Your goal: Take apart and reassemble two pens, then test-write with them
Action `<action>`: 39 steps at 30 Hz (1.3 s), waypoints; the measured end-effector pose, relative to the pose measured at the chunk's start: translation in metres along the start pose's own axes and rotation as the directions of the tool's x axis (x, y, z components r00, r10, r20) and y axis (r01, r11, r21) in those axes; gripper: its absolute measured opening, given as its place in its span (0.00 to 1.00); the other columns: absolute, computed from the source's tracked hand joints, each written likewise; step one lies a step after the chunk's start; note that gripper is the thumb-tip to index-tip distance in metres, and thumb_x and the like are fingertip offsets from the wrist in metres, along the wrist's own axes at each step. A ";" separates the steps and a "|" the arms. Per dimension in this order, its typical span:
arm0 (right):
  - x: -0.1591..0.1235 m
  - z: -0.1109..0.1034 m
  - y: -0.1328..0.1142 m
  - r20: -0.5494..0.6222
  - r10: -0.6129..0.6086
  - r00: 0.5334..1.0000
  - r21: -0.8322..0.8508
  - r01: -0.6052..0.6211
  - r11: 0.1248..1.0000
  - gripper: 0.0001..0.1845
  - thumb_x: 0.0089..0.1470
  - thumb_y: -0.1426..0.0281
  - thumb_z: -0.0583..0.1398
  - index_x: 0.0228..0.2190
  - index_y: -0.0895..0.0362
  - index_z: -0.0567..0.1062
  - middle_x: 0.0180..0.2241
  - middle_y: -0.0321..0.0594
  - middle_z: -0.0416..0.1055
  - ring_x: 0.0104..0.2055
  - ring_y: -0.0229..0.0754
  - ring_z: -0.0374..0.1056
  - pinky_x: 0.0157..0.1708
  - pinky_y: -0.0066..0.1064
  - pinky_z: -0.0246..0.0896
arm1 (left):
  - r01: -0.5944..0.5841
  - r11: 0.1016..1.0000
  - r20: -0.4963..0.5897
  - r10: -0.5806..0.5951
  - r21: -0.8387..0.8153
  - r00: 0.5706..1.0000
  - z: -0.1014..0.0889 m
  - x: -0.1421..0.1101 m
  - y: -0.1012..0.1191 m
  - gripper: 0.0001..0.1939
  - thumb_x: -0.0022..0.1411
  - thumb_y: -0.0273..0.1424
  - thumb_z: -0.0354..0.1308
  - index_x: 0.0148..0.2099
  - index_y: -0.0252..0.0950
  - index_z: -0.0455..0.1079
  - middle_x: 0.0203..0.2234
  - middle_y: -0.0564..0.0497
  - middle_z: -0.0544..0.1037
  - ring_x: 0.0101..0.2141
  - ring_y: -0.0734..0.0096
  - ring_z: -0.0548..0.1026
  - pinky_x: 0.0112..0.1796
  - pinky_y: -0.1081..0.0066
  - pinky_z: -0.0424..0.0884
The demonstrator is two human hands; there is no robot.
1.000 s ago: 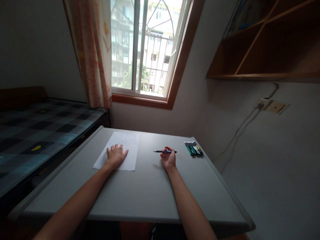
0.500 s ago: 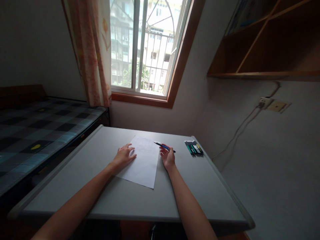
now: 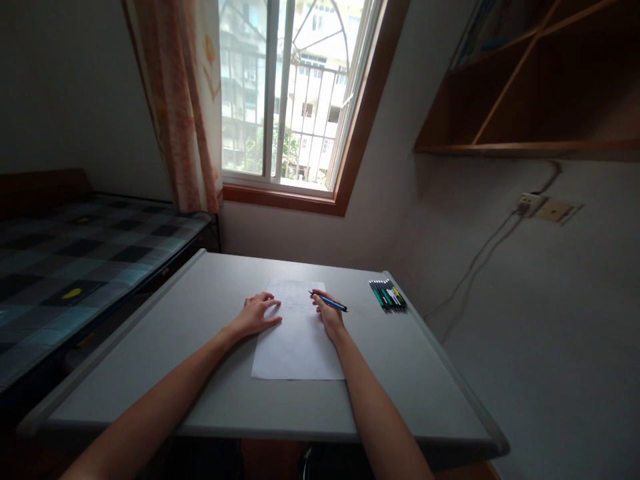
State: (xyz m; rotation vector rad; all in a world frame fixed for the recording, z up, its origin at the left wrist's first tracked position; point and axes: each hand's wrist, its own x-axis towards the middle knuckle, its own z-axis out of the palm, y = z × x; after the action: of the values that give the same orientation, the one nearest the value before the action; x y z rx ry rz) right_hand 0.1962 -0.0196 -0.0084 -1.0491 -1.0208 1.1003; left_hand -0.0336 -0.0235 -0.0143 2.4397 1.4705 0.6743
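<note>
A white sheet of paper [image 3: 297, 347] lies on the light grey table, with faint lines of writing across its upper part. My left hand [image 3: 257, 315] rests on the sheet's left edge, fingers spread and holding nothing. Over the right edge of the sheet, my right hand [image 3: 329, 316] grips a blue pen [image 3: 334, 304] between thumb and fingers. The pen slants, its tip pointing up and left above the written part. Whether the tip touches the paper I cannot tell.
Several pens [image 3: 387, 297] lie in a row at the table's [image 3: 410, 373] far right. A bed with a checked cover [image 3: 135, 250] stands at left, a window [image 3: 300, 100] behind. A wooden shelf [image 3: 525, 150] and a wall socket [image 3: 530, 202] are at right.
The paper has turned straighter and shifted right, and my left hand has moved right with it. My right hand has turned over from palm-up, now holding the pen over the sheet.
</note>
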 end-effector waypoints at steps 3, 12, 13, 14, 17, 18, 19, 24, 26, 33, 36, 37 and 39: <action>0.002 0.000 0.003 -0.057 -0.018 0.998 -0.085 0.013 0.996 0.18 0.40 0.59 0.61 0.31 0.59 0.75 0.27 0.41 0.73 0.25 0.35 0.64 0.18 0.23 0.52 | 0.003 1.000 0.002 -0.003 0.004 1.000 0.002 0.001 -0.002 0.22 0.50 0.46 0.54 0.48 0.46 0.67 0.46 0.48 0.66 0.47 0.58 0.64 0.48 0.57 0.52; 0.000 -0.003 0.005 -0.123 -0.157 0.980 -0.479 0.080 0.874 0.05 0.38 0.67 0.57 0.18 0.56 0.67 0.13 0.33 0.68 0.18 0.38 0.65 0.21 0.26 0.55 | -0.005 1.000 0.009 0.005 0.008 1.000 0.002 0.000 -0.002 0.22 0.52 0.46 0.53 0.48 0.45 0.67 0.45 0.48 0.67 0.47 0.58 0.63 0.48 0.57 0.52; -0.001 -0.003 0.004 -0.128 -0.181 0.975 -0.533 0.086 0.842 0.05 0.38 0.67 0.57 0.17 0.55 0.66 0.13 0.32 0.68 0.18 0.38 0.65 0.22 0.27 0.55 | -0.013 1.000 0.006 0.013 0.010 1.000 0.002 0.000 -0.002 0.22 0.52 0.46 0.53 0.48 0.46 0.67 0.45 0.48 0.67 0.47 0.58 0.63 0.48 0.57 0.52; -0.003 -0.003 0.004 -0.131 -0.201 0.971 -0.575 0.091 0.813 0.06 0.38 0.68 0.56 0.16 0.55 0.65 0.12 0.32 0.67 0.18 0.38 0.64 0.23 0.27 0.55 | -0.020 1.000 0.003 0.020 0.012 1.000 0.002 0.000 -0.002 0.22 0.52 0.46 0.52 0.48 0.46 0.67 0.45 0.48 0.67 0.47 0.58 0.63 0.48 0.57 0.52; -0.005 -0.002 0.003 -0.129 -0.227 0.965 -0.630 0.097 0.770 0.07 0.39 0.67 0.55 0.15 0.54 0.63 0.11 0.32 0.66 0.18 0.39 0.65 0.23 0.27 0.55 | -0.031 0.999 -0.007 0.031 0.014 0.999 0.003 0.001 -0.003 0.22 0.52 0.46 0.52 0.48 0.46 0.67 0.45 0.48 0.67 0.46 0.59 0.64 0.48 0.57 0.52; -0.005 -0.002 0.003 -0.122 -0.231 0.965 -0.636 0.103 0.765 0.07 0.39 0.67 0.54 0.15 0.54 0.63 0.11 0.32 0.66 0.18 0.39 0.65 0.23 0.27 0.55 | -0.031 0.999 -0.010 0.031 0.013 0.999 0.003 0.001 -0.003 0.22 0.52 0.46 0.52 0.48 0.45 0.67 0.44 0.48 0.67 0.46 0.59 0.64 0.48 0.58 0.52; -0.005 -0.001 0.003 -0.111 -0.236 0.966 -0.639 0.112 0.761 0.07 0.39 0.67 0.54 0.15 0.54 0.63 0.11 0.32 0.66 0.18 0.39 0.65 0.24 0.27 0.55 | -0.031 0.999 -0.012 0.031 0.013 0.999 0.003 0.001 -0.003 0.22 0.52 0.46 0.53 0.48 0.45 0.67 0.44 0.48 0.67 0.46 0.59 0.64 0.48 0.58 0.52; -0.008 0.001 0.003 -0.075 -0.242 0.967 -0.670 0.131 0.730 0.07 0.40 0.67 0.54 0.15 0.54 0.63 0.12 0.32 0.67 0.18 0.39 0.66 0.24 0.27 0.56 | -0.038 0.999 -0.013 0.038 0.020 0.999 0.003 0.000 -0.004 0.22 0.52 0.47 0.52 0.48 0.45 0.67 0.44 0.48 0.67 0.45 0.59 0.64 0.47 0.58 0.53; -0.008 0.001 0.002 -0.070 -0.244 0.967 -0.681 0.132 0.720 0.07 0.40 0.68 0.54 0.15 0.54 0.62 0.12 0.33 0.66 0.19 0.39 0.66 0.24 0.27 0.56 | -0.037 0.999 -0.008 0.037 0.022 0.999 0.002 0.000 -0.004 0.22 0.52 0.47 0.52 0.48 0.45 0.67 0.44 0.48 0.67 0.46 0.58 0.64 0.47 0.58 0.53; -0.007 0.003 0.005 -0.042 -0.254 0.966 -0.709 0.150 0.689 0.06 0.41 0.68 0.53 0.17 0.55 0.63 0.13 0.33 0.67 0.18 0.38 0.66 0.24 0.25 0.57 | -0.031 0.999 0.002 0.031 0.044 1.000 0.000 -0.001 -0.002 0.22 0.53 0.47 0.51 0.48 0.45 0.66 0.45 0.48 0.67 0.46 0.59 0.64 0.47 0.58 0.53; -0.006 0.003 0.007 -0.039 -0.248 0.968 -0.701 0.150 0.697 0.06 0.40 0.68 0.53 0.17 0.55 0.63 0.14 0.33 0.67 0.18 0.38 0.66 0.24 0.25 0.57 | -0.034 0.998 0.001 0.034 0.051 0.999 0.001 -0.001 -0.003 0.22 0.53 0.47 0.52 0.48 0.45 0.66 0.45 0.48 0.67 0.46 0.60 0.64 0.47 0.58 0.53; -0.006 0.003 0.008 -0.039 -0.240 0.970 -0.698 0.146 0.701 0.06 0.40 0.68 0.53 0.17 0.55 0.63 0.13 0.33 0.67 0.18 0.38 0.66 0.23 0.25 0.57 | -0.034 0.998 -0.001 0.034 0.052 0.999 0.001 -0.001 -0.003 0.22 0.53 0.47 0.52 0.48 0.45 0.66 0.45 0.49 0.67 0.46 0.60 0.64 0.47 0.58 0.53; -0.006 0.002 0.008 -0.036 -0.222 0.974 -0.696 0.135 0.705 0.06 0.40 0.68 0.53 0.17 0.55 0.62 0.13 0.33 0.66 0.17 0.38 0.65 0.22 0.24 0.56 | -0.034 0.998 -0.003 0.034 0.055 0.999 0.002 -0.001 -0.003 0.22 0.53 0.47 0.52 0.48 0.46 0.66 0.45 0.49 0.67 0.46 0.60 0.64 0.47 0.58 0.53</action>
State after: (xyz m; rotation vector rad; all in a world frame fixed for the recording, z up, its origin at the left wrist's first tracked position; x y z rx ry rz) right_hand 0.1918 -0.0241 -0.0167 -1.5476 -1.4556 0.4653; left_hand -0.0357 -0.0226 -0.0173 2.5110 1.4706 0.6538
